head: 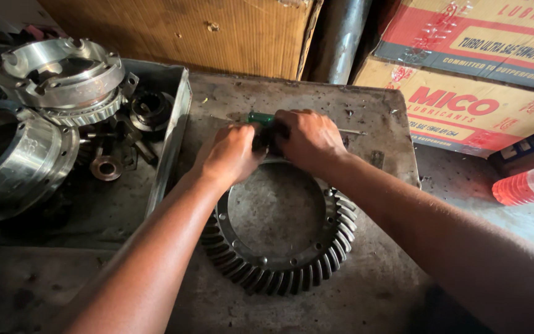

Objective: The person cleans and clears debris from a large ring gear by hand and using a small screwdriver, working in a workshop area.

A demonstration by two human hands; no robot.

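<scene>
Workshop: steel housings point(57, 77), ring gear point(279, 272), grimy bench point(378, 117).

Counting two hands, the left hand point(230, 154) and the right hand point(309, 139), meeting at the far rim of one big toothed ring gear point(279, 272). Seeing one green-handled tool point(259, 117) between them. Counting two shiny round metal housings point(57, 71) in the tray point(177, 117), two cardboard boxes point(465, 105) and one plastic bottle point(526, 184).

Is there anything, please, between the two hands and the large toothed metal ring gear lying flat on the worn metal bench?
Nothing visible: the left hand and right hand rest at the far rim of the large toothed metal ring gear, together holding a green-handled tool.
</scene>
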